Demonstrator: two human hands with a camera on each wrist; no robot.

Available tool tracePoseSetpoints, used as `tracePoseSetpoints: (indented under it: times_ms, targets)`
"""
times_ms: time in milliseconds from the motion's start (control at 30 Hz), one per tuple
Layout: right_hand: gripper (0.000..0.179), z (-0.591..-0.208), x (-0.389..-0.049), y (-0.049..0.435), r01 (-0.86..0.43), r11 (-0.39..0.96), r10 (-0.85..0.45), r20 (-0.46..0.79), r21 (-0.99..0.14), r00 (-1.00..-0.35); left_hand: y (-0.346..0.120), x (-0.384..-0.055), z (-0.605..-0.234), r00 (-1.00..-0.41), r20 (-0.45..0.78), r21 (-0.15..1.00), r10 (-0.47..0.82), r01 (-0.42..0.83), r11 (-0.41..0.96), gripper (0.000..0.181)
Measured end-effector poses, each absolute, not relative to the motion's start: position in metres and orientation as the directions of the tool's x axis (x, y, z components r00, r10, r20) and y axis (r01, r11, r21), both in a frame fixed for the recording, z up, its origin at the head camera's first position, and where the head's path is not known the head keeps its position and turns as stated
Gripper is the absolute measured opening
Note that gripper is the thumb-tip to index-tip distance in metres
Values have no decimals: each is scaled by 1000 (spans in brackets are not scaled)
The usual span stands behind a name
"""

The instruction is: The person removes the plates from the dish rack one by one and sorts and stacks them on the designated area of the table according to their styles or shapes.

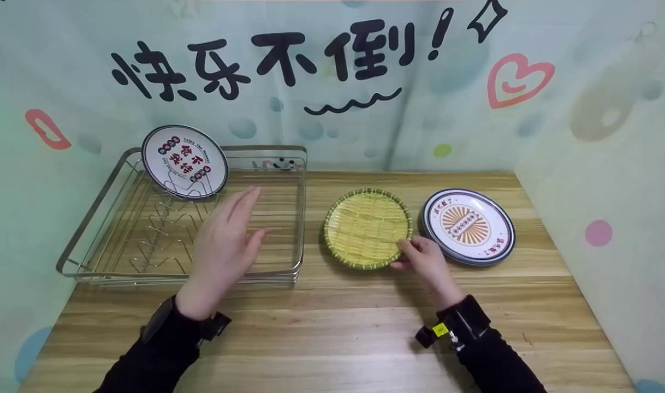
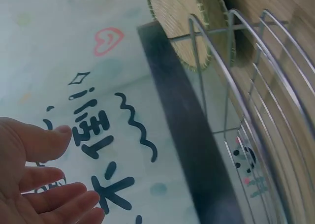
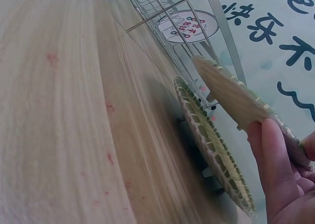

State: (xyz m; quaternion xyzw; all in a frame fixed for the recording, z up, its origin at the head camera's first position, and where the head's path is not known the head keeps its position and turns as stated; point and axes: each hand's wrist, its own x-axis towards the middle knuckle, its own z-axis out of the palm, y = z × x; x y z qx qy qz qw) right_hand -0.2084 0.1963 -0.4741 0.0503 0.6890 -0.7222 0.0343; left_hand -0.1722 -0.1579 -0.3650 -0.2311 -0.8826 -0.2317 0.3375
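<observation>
My right hand (image 1: 426,264) pinches the near right rim of a round woven bamboo tray (image 1: 368,226). In the right wrist view that tray (image 3: 231,93) is raised and tilted, with the right hand's fingers (image 3: 275,155) at its edge. A second woven tray (image 3: 211,140) sits below it, apart from it; from the head it is hidden. My left hand (image 1: 223,245) hovers over the wire dish rack (image 1: 302,218) with its fingers extended and nothing in them. A white plate (image 1: 185,161) with red lettering leans upright in the rack's back left.
Right of the woven tray lies a stack of blue-rimmed plates (image 1: 469,226), the top one bearing a sunburst print. Wire dividers (image 1: 160,240) stand inside the rack. A printed curtain (image 1: 343,125) closes off the back and sides of the wooden table (image 1: 332,338).
</observation>
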Motion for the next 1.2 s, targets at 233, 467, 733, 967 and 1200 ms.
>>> tracePoseSetpoints:
  times_ms: [233, 467, 733, 967, 1200]
  targets:
    - [22, -477, -209, 197, 154, -71, 9, -155, -985, -988, -170, -174, -375, -698, 685, 280, 209, 517, 809, 65]
    - [17, -479, -211, 195, 156, -109, 2, -157, -982, -988, -179, -174, -383, -715, 674, 307, 185, 499, 810, 63]
    - [23, -481, -213, 194, 172, -109, -6, -173, -979, -985, -183, -174, -385, -734, 657, 324, 172, 481, 815, 63]
    - [23, -485, -216, 194, 189, -117, -7, -190, -975, -982, -183, -174, -386, -750, 640, 334, 164, 464, 820, 64]
    - [20, -486, -217, 195, 231, -158, -58, -224, -960, -973, -185, -175, -388, -747, 644, 332, 164, 466, 820, 62]
